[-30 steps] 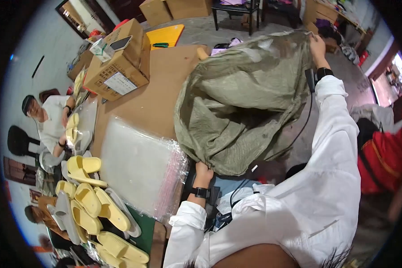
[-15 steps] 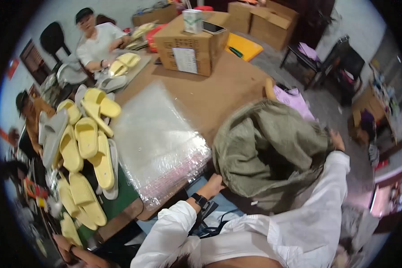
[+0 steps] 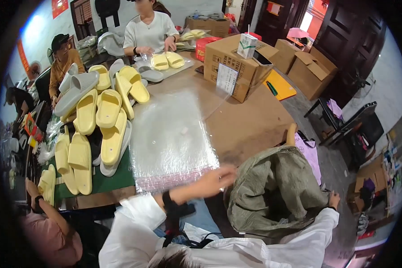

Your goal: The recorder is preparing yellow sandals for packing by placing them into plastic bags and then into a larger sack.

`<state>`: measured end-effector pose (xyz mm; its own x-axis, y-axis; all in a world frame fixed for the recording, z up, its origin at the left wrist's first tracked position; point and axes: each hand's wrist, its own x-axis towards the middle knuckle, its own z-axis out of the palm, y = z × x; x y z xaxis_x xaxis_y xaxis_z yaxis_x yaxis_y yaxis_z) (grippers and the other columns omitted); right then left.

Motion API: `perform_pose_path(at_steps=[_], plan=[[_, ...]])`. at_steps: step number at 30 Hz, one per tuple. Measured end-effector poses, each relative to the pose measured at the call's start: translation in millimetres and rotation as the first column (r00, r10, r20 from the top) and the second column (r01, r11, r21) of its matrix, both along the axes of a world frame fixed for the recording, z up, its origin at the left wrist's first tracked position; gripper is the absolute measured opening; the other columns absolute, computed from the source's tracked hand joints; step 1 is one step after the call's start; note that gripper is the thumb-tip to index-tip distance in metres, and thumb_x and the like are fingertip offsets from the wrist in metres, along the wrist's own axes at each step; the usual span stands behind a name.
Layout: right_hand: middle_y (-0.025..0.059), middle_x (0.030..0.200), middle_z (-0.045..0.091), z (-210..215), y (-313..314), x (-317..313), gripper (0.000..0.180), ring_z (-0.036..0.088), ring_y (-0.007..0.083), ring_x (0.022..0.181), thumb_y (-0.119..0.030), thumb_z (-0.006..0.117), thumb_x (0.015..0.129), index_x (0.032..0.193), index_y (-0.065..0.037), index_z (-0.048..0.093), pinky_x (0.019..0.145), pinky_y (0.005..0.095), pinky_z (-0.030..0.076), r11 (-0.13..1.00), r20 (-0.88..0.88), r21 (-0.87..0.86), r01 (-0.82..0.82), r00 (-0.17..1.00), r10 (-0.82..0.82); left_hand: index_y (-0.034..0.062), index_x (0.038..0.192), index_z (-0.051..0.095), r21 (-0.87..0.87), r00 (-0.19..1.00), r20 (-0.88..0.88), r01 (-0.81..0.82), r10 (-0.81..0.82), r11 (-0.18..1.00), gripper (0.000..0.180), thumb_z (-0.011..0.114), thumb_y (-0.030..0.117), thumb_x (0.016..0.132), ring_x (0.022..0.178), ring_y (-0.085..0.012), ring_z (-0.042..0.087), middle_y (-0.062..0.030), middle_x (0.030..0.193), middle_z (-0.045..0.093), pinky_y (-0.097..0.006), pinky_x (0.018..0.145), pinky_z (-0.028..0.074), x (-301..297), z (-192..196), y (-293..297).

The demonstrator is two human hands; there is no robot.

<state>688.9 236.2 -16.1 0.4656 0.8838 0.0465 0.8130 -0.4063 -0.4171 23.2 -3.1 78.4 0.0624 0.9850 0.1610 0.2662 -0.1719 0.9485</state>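
My left hand (image 3: 216,180) is slightly blurred, fingers outstretched, over the front right corner of a stack of clear plastic bags (image 3: 169,129). It appears to hold nothing, and its fingertips come close to the rim of an olive-green woven sack (image 3: 272,178). That sack gapes at the table's right front edge, its inside mostly in shadow. On its far right side, my right hand (image 3: 334,199) grips the rim, fingers partly hidden. Left of the bags lies a pile of yellow slippers (image 3: 109,107) and grey slippers (image 3: 78,91).
A cardboard box (image 3: 236,67) bears a small carton (image 3: 247,46) and a phone (image 3: 261,58). Across the table (image 3: 245,125), a person in white (image 3: 149,33) handles yellow slippers; other people sit at the left. A chair (image 3: 344,118) and open boxes (image 3: 311,71) stand at right.
My left hand has let go of the sack's near left rim and risen over the bag stack's corner. My right hand stays on the sack. The view has tilted up.
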Motion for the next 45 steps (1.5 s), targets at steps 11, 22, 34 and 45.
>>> perform_pose_path(at_steps=[11,22,34,45], plan=[[0.0186,0.124,0.049,-30,-31,-13,0.063,0.049,0.0281,0.110,-0.043,0.054,0.084,0.122,0.007,0.046,0.093,0.0386,0.037,0.979,-0.856,0.143,0.146,0.515,0.048,0.0138,0.137,0.031,-0.009,0.350,-0.905,-0.582,0.241,0.813,0.072,0.061,0.040,0.077,0.121,-0.0376,0.039,-0.0191,0.132,0.041,-0.053,0.100,0.029,-181,-38,120],[0.0211,0.089,0.063,101,-14,-152,0.035,0.059,0.0367,0.084,-0.031,0.064,0.076,0.090,0.001,0.063,0.071,0.0418,0.046,0.966,0.284,0.005,-0.260,0.926,0.248,0.0126,0.100,0.063,0.336,0.356,-0.834,-0.279,0.422,0.900,0.021,0.050,0.016,0.083,0.080,-0.0333,0.058,-0.0130,0.091,0.060,-0.043,0.071,0.047,-200,-41,65],[0.0187,0.083,0.063,97,4,-355,0.040,0.060,0.0366,0.081,-0.024,0.060,0.076,0.112,-0.008,0.053,0.070,0.0466,0.046,0.732,0.302,-0.013,-0.682,0.695,0.653,0.0105,0.109,0.062,0.186,0.448,-0.854,-0.214,0.266,0.959,0.029,0.054,0.013,0.081,0.095,-0.0385,0.053,-0.0213,0.116,0.054,-0.044,0.083,0.043,-164,-68,-83],[0.0186,0.079,0.064,97,117,-401,0.018,0.063,0.0344,0.076,-0.012,0.050,0.078,0.078,-0.004,0.066,0.064,0.0438,0.049,0.816,0.486,0.346,-0.463,0.832,0.267,0.0039,0.116,0.054,0.147,0.438,-0.853,-0.318,0.283,0.937,0.035,0.050,0.008,0.081,0.115,-0.0459,0.041,-0.0240,0.127,0.045,-0.050,0.096,0.033,-135,-78,-84]])
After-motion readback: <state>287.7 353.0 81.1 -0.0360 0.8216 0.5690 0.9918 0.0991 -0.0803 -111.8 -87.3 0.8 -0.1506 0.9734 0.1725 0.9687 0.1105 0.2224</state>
